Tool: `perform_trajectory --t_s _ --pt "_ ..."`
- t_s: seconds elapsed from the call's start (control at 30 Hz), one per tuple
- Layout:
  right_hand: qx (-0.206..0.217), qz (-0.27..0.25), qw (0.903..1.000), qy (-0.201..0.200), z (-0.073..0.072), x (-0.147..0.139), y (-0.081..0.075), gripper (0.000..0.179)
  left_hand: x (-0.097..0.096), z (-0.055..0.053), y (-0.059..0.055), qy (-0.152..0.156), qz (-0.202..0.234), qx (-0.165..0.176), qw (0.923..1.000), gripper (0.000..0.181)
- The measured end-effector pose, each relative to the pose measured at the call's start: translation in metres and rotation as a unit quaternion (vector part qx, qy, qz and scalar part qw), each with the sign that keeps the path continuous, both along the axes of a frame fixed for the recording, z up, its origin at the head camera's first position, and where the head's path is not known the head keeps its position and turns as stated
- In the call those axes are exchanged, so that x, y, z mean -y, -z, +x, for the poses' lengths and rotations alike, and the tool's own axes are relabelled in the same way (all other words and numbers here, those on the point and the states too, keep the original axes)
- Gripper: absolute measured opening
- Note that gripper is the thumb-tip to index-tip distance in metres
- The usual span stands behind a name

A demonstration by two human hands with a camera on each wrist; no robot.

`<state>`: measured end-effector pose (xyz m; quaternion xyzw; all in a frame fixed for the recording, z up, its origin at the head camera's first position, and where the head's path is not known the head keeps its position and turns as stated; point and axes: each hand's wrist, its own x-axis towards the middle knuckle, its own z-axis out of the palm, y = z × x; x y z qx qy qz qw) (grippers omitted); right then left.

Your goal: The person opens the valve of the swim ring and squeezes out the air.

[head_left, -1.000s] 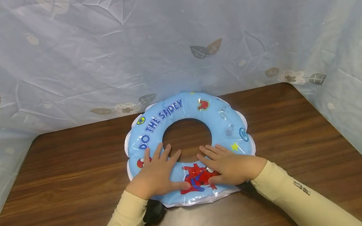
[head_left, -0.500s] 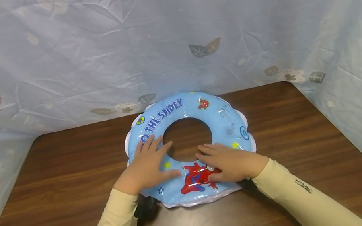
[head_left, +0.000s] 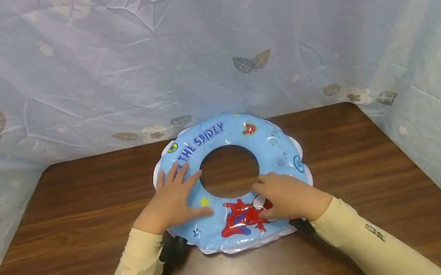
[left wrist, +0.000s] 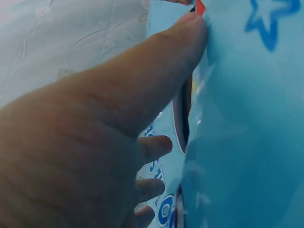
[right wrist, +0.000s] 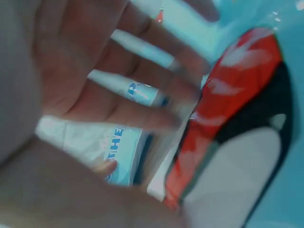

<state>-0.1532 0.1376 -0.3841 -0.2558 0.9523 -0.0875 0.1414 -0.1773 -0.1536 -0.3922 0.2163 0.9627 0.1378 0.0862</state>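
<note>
Inflatable ring [head_left: 267,153], one: lies flat on brown wood-grain table [head_left: 84,220], toward the far edge, close to hanging cloth [head_left: 194,39].

Left hand [head_left: 172,204]: laid on the ring's left side, fingers apart and nearly straight, clamped on nothing.

Right hand [head_left: 290,194]: on the near right side, fingers slightly bent toward the inner edge, thumb apart, without evident firm grasp.

Step in hand, by judgement: feeling or pressing the ring's surface with both hands. Calls next, probably, for light, even contact, or for fingers hooked at the inner edge as a surer hold on slick film.

Material: glossy, apparently thin plastic, pale blue; round centre; white, puckered, scalloped outer rim. Prints: dark-blue lettering [head_left: 201,140], red-and-blue figure [head_left: 239,217], yellow star [head_left: 204,202]. Cloth: grey-blue, creased, leaf-patterned. Table: smooth, with sheen at the near side.
</note>
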Motion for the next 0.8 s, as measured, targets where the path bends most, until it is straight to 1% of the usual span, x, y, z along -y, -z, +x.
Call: perform_trajectory --t_s 0.13,0.27,0.43,0.57,0.67,0.8 --pt "-0.009 0.021 0.9994 0.028 0.002 0.001 0.0 0.067 -0.002 -0.001 0.005 -0.007 -0.018 0.018 0.9996 0.099" --pt "-0.005 0.028 0.9991 0.033 0.002 0.001 0.003 0.067 -0.004 0.0 0.008 -0.007 -0.033 0.028 0.999 0.1" --pt "0.005 0.019 0.9993 0.032 -0.001 -0.001 0.004 0.064 -0.006 0.0 0.006 -0.007 -0.041 0.028 0.9988 0.099" --pt "0.009 0.016 0.9993 0.032 -0.003 -0.003 0.005 0.066 -0.007 0.0 0.004 -0.006 -0.048 0.027 0.9984 0.099" --pt "0.014 0.014 0.9993 0.033 -0.005 -0.004 0.006 0.068 -0.009 0.001 0.003 -0.011 -0.051 0.033 0.9981 0.099" --pt "0.023 0.006 0.9992 0.031 -0.008 -0.007 0.005 0.069 -0.012 0.005 0.001 -0.022 -0.052 0.049 0.9972 0.099"
